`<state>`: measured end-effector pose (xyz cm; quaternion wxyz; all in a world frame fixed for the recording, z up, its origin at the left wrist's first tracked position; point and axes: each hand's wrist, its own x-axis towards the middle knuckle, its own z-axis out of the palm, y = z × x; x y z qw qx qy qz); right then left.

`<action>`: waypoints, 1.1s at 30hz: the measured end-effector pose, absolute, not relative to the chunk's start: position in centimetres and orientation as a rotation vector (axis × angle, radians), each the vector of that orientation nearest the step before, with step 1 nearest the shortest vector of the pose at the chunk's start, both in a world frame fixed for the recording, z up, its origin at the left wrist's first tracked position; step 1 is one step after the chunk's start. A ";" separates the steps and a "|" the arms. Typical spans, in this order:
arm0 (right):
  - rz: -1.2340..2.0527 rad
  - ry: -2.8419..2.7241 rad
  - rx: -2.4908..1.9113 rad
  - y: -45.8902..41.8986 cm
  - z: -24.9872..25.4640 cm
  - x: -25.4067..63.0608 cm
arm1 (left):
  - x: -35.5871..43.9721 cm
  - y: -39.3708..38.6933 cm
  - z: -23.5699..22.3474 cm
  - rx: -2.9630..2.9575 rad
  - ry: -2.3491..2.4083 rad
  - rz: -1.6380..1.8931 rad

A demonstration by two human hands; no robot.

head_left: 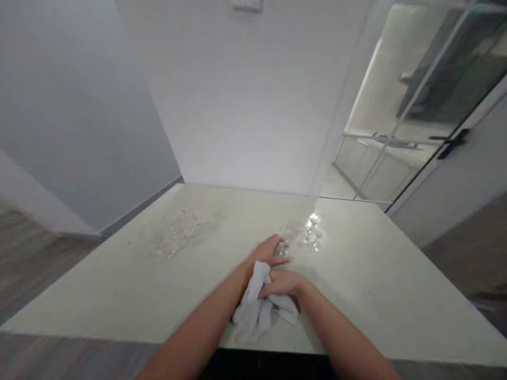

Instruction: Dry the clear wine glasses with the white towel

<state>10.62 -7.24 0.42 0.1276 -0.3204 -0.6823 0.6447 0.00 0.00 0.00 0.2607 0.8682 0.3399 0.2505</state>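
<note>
Cloth (254, 311), white, one: bunched at the near edge of the table (356, 295), pinched in the right hand (284, 283). Glass (285, 240), clear, one: beyond the cloth, between the parted fingers of the left hand (268, 252), closure on it impossible to tell; further glassware (312, 233) just right.

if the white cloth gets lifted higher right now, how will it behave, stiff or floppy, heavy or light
The cloth will probably be floppy, since it droops in loose folds around the right hand. It is likely light for its size, as one hand holds it bunched up. If pushed, it would probably crumple rather than roll, given its soft creases.
</note>
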 end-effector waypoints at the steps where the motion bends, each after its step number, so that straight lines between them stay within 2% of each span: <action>1: 1.886 -1.975 -0.970 -7.3 0.7 10.5 | 0.0 0.1 -0.1 2.368 0.936 0.679; 9: 2.078 -1.920 -0.911 -7.4 2.1 10.0 | 0.2 0.2 -0.7 2.581 0.603 0.686; 13: 2.107 -1.936 -0.856 -7.3 2.3 10.0 | 0.1 -0.1 -0.3 2.617 0.746 0.714; 16: 2.099 -1.956 -0.828 -7.3 2.3 10.0 | -0.1 -0.2 0.2 2.646 0.783 0.664; 21: 2.032 -1.964 -0.822 -7.2 1.9 10.0 | 0.0 -0.1 0.4 2.642 0.508 0.590; 28: 1.802 -2.185 -0.842 -7.2 2.2 10.1 | 0.4 0.3 -0.4 2.667 0.320 0.485; 33: 1.942 -2.233 -0.771 -7.5 3.3 9.7 | 1.0 -0.5 -0.4 2.753 0.347 0.353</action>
